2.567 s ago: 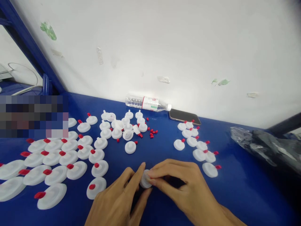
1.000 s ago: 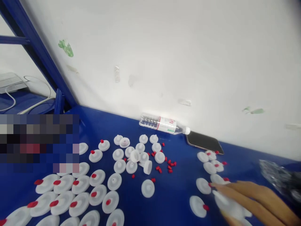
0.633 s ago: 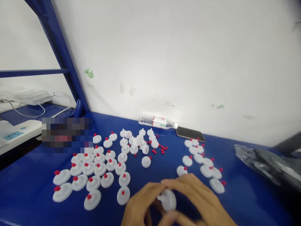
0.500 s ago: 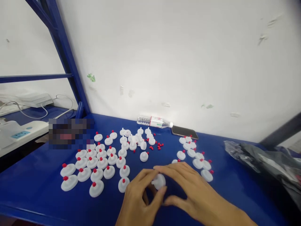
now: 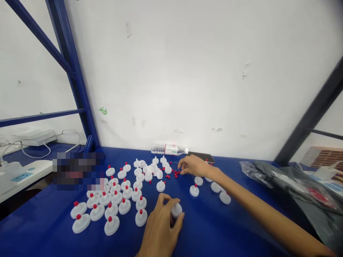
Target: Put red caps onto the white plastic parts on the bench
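My left hand [image 5: 164,221] is closed on a white round plastic disc piece [image 5: 176,210], thumb and fingers around its edge, just above the blue table. Farther off, my right hand [image 5: 193,166] is bent down over the small red caps [image 5: 175,174], fingertips drawn together among them. Whether a cap is between those fingers is hidden. Left of the caps lies a cluster of white discs with bare nozzles [image 5: 148,175]. Many discs with red caps on their nozzles [image 5: 112,225] stand in rows at the left. Others, one a capped disc [image 5: 194,191], lie below my right forearm.
A plastic water bottle [image 5: 171,150] lies along the wall beside a dark phone [image 5: 200,157], partly behind my right hand. Grey plastic bags [image 5: 292,185] cover the right side. A white power strip [image 5: 26,175] and blue rack post [image 5: 77,78] are at the left.
My right hand has left the disc near my left hand and reached forward to the red caps. My left hand keeps hold of the disc. The camera view has shifted.
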`<action>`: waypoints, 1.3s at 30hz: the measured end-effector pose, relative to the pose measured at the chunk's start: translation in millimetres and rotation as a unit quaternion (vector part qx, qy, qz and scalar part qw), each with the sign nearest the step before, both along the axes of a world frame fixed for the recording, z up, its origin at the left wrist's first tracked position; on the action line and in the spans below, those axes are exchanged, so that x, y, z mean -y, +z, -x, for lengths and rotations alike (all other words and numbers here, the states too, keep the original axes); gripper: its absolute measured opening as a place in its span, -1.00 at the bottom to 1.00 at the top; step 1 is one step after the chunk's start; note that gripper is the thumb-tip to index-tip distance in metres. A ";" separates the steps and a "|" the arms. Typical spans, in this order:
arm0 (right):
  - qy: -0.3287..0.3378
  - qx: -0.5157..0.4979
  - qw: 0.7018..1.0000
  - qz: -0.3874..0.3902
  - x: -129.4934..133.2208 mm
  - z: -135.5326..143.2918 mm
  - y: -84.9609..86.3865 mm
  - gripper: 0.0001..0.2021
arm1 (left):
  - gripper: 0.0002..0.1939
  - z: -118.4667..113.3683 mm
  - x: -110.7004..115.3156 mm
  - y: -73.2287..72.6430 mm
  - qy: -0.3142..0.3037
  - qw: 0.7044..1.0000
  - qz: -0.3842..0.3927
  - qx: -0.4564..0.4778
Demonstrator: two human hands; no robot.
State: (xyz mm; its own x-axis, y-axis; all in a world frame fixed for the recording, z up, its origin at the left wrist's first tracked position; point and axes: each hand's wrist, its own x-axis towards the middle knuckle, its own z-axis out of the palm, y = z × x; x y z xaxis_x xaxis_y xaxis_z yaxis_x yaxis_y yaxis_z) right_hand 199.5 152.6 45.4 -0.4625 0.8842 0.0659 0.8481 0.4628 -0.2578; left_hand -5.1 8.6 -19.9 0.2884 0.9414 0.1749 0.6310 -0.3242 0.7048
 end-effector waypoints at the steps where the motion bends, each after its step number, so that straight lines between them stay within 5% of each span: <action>1: 0.002 -0.003 1.000 0.003 -2.7 1.7 -3.4 -0.85 | -0.65 -0.6 -0.2 1.0 -0.001 1.000 -0.005 -0.020; 10: -0.007 -0.046 0.999 -0.007 7.0 5.0 0.9 -0.87 | -0.48 -7.7 3.3 3.3 -0.028 0.992 -0.033 -0.120; 16: 0.024 -0.205 0.978 -0.013 72.0 5.2 12.7 -0.87 | -0.38 3.1 4.9 -11.3 -0.061 0.995 -0.008 -0.081; 22: 0.093 -0.211 0.969 -0.086 123.2 7.6 -9.4 -0.81 | -0.56 5.6 6.6 -24.3 -0.054 0.997 -0.039 -0.040; 28: 0.203 -0.168 0.960 -0.095 129.9 5.6 -25.6 -0.72 | -0.37 5.2 9.9 -23.2 -0.028 0.997 -0.059 -0.045; 39: 0.195 -0.182 0.962 -0.062 130.6 5.3 -29.8 -0.72 | -0.32 6.9 8.5 -14.9 -0.026 0.996 -0.052 -0.071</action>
State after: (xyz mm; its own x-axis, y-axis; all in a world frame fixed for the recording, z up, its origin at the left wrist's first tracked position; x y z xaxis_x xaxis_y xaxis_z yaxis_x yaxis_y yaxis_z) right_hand 194.2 22.0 15.7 -0.6842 0.6223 0.3803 0.4676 0.7745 -0.4261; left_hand -11.9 0.2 -34.8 0.3643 0.9040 0.2238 0.7030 -0.4245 0.5706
